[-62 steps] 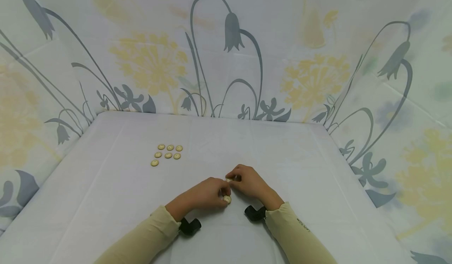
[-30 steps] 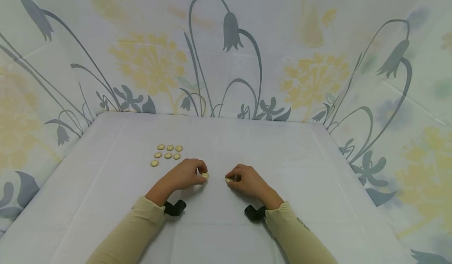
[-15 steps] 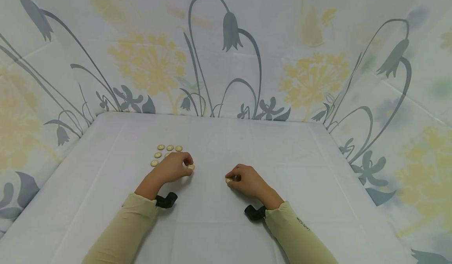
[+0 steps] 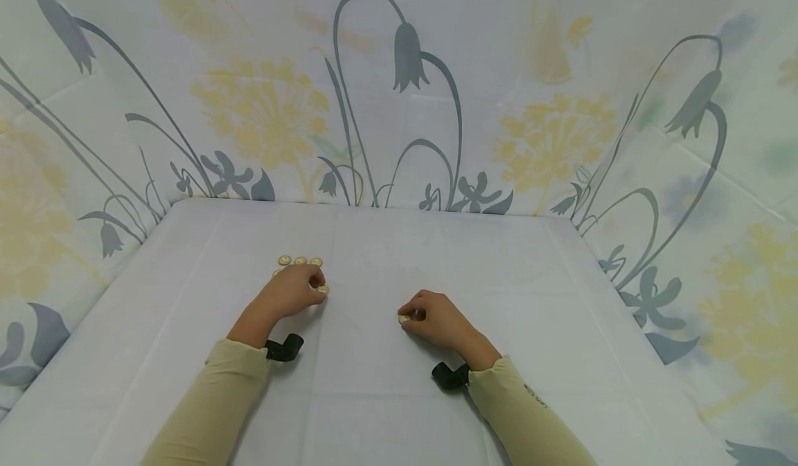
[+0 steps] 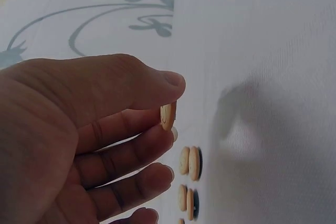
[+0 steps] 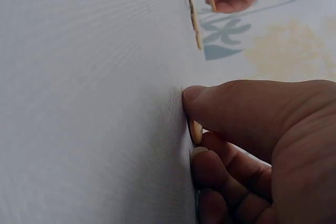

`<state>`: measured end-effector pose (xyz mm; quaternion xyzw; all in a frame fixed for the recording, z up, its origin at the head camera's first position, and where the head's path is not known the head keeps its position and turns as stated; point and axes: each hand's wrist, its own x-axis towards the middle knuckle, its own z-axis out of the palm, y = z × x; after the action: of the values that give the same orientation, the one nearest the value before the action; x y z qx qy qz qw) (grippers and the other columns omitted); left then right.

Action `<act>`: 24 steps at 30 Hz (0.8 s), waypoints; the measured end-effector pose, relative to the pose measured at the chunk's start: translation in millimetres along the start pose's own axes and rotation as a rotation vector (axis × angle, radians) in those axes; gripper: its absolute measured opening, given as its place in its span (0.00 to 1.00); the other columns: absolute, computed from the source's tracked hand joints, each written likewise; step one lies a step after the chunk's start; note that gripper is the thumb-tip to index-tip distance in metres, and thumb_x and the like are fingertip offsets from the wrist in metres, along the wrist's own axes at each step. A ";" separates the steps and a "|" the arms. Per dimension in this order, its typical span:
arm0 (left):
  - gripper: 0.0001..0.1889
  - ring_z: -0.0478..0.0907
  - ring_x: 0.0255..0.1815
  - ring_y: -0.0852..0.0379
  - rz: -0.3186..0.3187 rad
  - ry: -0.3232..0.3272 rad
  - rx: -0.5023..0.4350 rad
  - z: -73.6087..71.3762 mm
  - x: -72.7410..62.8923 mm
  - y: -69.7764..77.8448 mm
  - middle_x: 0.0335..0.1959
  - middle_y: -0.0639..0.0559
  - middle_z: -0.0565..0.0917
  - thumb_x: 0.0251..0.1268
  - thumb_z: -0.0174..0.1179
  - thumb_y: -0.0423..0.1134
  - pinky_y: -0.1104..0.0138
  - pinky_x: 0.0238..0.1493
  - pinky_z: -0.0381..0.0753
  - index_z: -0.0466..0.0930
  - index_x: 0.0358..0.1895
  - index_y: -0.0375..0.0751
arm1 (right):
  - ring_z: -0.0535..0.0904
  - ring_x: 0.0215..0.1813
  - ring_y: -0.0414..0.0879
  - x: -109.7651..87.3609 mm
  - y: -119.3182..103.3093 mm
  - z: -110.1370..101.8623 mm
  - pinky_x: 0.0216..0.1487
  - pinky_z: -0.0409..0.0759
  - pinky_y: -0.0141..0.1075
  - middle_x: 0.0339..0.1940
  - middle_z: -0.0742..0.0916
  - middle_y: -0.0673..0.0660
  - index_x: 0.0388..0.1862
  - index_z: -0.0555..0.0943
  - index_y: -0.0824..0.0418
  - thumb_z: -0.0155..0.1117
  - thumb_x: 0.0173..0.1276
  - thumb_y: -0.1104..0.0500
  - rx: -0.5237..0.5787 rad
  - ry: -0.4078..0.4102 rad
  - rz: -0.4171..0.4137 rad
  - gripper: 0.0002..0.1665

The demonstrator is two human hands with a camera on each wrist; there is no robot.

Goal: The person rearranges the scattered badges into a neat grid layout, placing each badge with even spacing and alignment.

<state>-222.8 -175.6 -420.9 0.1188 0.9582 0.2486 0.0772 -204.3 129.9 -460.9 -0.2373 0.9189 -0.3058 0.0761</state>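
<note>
My left hand pinches a small round pale-yellow token between thumb and fingertips. A dark line marks its face. In the left wrist view it appears raised off the cloth, its shadow falling to the right. Behind that hand lie several like tokens in rows, some hidden by the hand in the head view. Near the middle, my right hand grips another token by thumb and fingers, low against the tablecloth.
A white cloth covers the table. Behind it and at both sides hangs a curtain printed with grey bellflowers and yellow blooms. A black wrist camera is worn below the left hand, and a second black camera below the right.
My left hand has carried its token left and away from me, from beside the right hand to just in front of the token rows. My right hand has stayed put.
</note>
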 end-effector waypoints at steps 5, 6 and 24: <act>0.13 0.78 0.39 0.52 -0.006 0.013 0.001 -4.9 -0.3 -4.5 0.42 0.45 0.83 0.60 0.63 0.41 0.59 0.41 0.77 0.81 0.44 0.37 | 0.74 0.37 0.38 -0.3 -0.4 -0.6 0.38 0.74 0.32 0.42 0.84 0.46 0.47 0.86 0.54 0.68 0.63 0.57 0.006 0.000 0.000 0.13; 0.13 0.78 0.39 0.52 -0.009 0.016 0.001 -5.7 -0.3 -5.7 0.42 0.45 0.83 0.60 0.63 0.41 0.59 0.42 0.77 0.81 0.44 0.37 | 0.74 0.37 0.38 -0.4 -0.5 -0.7 0.38 0.74 0.32 0.42 0.84 0.46 0.47 0.86 0.54 0.68 0.63 0.57 0.006 0.001 -0.001 0.13; 0.11 0.75 0.37 0.52 -0.081 0.028 0.043 -13.9 -2.4 -22.4 0.39 0.45 0.82 0.59 0.61 0.39 0.58 0.40 0.74 0.81 0.43 0.37 | 0.74 0.38 0.38 -1.3 -1.4 -0.9 0.38 0.74 0.32 0.42 0.84 0.46 0.47 0.86 0.54 0.68 0.63 0.58 0.003 0.000 0.003 0.13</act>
<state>-227.6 -201.6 -419.8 0.0778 0.9684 0.2260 0.0713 -202.9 130.0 -459.3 -0.2359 0.9187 -0.3072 0.0770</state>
